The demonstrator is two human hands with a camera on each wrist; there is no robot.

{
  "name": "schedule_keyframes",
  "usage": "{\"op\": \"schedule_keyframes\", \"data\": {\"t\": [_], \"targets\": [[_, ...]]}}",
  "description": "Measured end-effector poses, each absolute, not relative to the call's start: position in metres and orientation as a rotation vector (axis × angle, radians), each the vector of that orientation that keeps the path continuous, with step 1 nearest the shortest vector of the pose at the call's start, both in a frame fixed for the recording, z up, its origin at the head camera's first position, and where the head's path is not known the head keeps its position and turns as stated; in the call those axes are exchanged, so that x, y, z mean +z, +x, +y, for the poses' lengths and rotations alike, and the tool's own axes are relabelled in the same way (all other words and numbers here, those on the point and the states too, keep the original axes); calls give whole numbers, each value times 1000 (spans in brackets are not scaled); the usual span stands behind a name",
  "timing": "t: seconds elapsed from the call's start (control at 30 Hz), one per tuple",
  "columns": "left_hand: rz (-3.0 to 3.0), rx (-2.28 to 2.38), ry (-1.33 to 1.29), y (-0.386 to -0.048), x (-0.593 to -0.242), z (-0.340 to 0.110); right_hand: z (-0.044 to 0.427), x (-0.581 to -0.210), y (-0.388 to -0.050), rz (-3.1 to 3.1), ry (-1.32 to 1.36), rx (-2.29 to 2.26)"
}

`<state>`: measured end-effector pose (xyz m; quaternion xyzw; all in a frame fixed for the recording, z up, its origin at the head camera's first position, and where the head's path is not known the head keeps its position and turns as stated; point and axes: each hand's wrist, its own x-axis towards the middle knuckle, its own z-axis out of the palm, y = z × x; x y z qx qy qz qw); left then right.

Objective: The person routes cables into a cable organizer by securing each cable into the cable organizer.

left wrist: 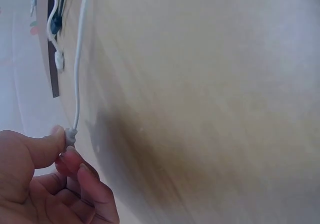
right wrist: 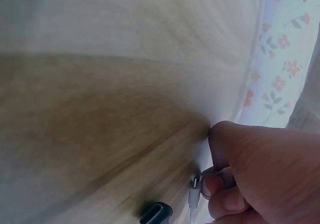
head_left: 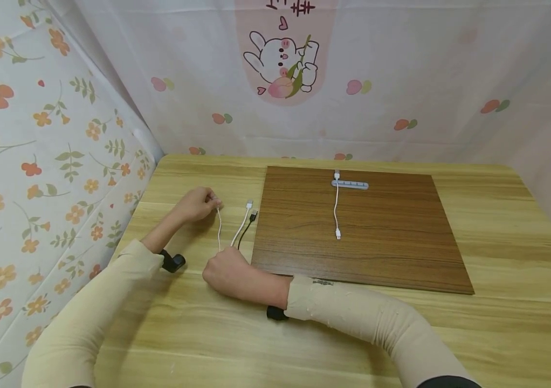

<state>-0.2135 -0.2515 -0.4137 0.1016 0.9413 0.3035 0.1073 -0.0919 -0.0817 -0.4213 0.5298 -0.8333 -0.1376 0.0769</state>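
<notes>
My left hand [head_left: 199, 205] pinches one end of a thin white charging cable [head_left: 219, 229] between thumb and fingertips. In the left wrist view, the connector [left wrist: 70, 136] shows at those fingertips. The cable runs towards my right hand [head_left: 229, 272], whose fingers are curled low at its other end; the grip itself is mostly hidden. Beside the right fingers in the right wrist view lies a white connector with a metal tip [right wrist: 194, 193], near a black connector [right wrist: 157, 213]. A second white cable [head_left: 240, 226] and a black cable [head_left: 246, 229] lie just right of the first.
To the right, a dark brown board [head_left: 377, 231] lies on the light wooden table [head_left: 183, 334]. A pale blue cable holder strip [head_left: 353, 185] sits near the board's back edge, with a short white cable [head_left: 336, 207] across its left end. Patterned cloths [head_left: 183, 64] hang behind and at left.
</notes>
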Motion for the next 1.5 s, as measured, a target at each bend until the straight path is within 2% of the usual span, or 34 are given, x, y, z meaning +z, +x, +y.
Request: {"op": "schedule_keyframes", "data": {"t": [0.47,1.2,1.5], "targets": [[2839,866,373,-212,-407,-251,-74,-417,-87,-2394,1615,-474],[2870,875,405,-220,-403,-237,-46,-405,-96,-2490,1601,-482],[2818,908,467,-227,-397,-222,-21,-398,-103,-2481,1574,-263]]}}
